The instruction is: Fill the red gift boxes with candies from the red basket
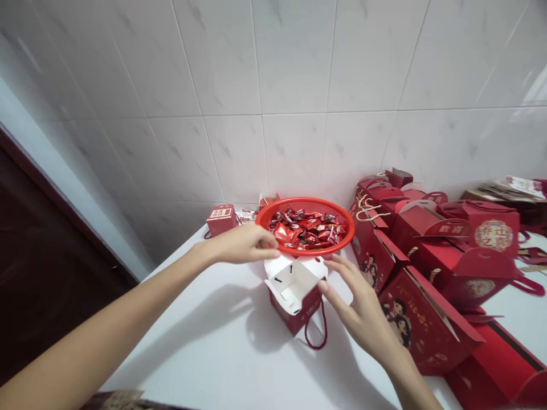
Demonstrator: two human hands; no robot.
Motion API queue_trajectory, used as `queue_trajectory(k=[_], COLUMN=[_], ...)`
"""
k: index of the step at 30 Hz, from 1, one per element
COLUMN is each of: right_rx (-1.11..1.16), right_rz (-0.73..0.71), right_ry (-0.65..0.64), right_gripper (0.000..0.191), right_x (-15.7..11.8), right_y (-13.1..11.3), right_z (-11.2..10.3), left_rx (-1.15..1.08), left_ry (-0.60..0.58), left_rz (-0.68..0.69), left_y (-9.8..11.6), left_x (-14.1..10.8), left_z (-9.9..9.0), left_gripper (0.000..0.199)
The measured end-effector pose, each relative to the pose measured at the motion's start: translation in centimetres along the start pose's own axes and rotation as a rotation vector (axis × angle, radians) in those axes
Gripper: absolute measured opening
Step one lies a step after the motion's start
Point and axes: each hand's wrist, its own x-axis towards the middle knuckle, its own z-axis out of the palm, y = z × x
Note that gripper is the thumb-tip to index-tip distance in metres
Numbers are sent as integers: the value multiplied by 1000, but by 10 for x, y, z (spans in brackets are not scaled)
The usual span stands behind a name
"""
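A small red box [294, 307] with white inner flaps raised stands open at the top on the white table, with a dark red cord loop [317, 336] at its right side. My left hand [245, 243] hovers over its back left flap, beside the basket rim; its fingers are loosely curled, thumb and forefinger slightly apart, with nothing visible between them. At the right edge of the box is my right hand [352, 290], fingers spread, thumb and forefinger against the flap. Behind the box, a red basket [262, 219] holds several wrapped candies [303, 229].
Several red gift boxes [431, 319] crowd the right side of the white table [205, 353]. Another small red box [222, 221] stands at the back left, near the tiled wall [294, 62]. Flat cards [504, 191] lie stacked at the far right.
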Motion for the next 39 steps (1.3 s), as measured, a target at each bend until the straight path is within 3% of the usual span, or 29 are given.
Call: queue_trajectory(k=[3, 6, 8, 12, 15, 19, 25, 32, 39], right_rx=[39, 85, 120, 156, 152, 160, 143, 148, 156], right_rz=[-77, -126, -149, -138, -103, -129, -136, -85, -65], right_ry=[123, 192, 213, 216, 211, 234, 259, 223, 193], right_gripper=[24, 19, 16, 14, 14, 13, 14, 15, 17], right_x=[13, 23, 26, 25, 22, 21, 22, 21, 22], right_y=[-13, -21, -21, -10, -1, 1, 5, 12, 14], right_z=[-8, -12, -11, -8, -6, -7, -6, -2, 2], left_rx=[43, 119, 128, 133, 76, -39, -289, -597, -777], left_ry=[69, -72, -198, -266, -294, -259, -102, 190, 440], left_rz=[37, 31, -71, -204, -223, -189, -140, -109, -207], left_y=[6, 12, 15, 14, 5, -11, -28, -41, -48], left_x=[39, 84, 110, 146, 160, 161, 145, 128, 120], left_z=[-9, -2, 9, 29, 36, 37, 36, 30, 27], left_gripper=[27, 26, 44, 88, 92, 74, 46, 40, 37])
